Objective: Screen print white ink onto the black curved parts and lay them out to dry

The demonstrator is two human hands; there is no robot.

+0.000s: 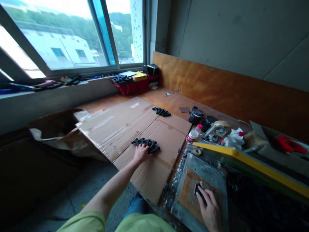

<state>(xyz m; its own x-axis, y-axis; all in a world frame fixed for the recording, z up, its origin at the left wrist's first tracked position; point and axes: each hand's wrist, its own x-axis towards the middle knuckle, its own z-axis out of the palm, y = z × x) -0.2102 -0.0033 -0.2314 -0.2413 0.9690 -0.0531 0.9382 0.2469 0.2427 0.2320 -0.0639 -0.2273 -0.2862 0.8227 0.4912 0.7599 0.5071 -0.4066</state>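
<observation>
**Q:** How did the left hand [141, 153] stand?

**A:** It lay palm down with fingers spread, pressed on a ribbed black piece [146, 145] resting on the cardboard sheet [154, 167]. A second black piece [161, 111] lay well apart, farther along the sheet.

**Q:** And the right hand [209, 206]?

**A:** Its fingers were closed, apparently pinching a small dark part [198, 192] against a brown panel [190, 201] set in a grey tray [205, 170]. The part was partly hidden, so the firmness of the pinch could not be told.

**Q:** What containers stood about?

**A:** A black pot [196, 115] and a second black pot [209, 122] stood beyond the tray, beside a plastic bottle [194, 133] with a red cap; their contents could not be seen. A paper sack [60, 141] lay open off the sheet's left edge, its interior dark. A red container [130, 87] sat below the window, with a yellow pad [139, 76] on top.
</observation>
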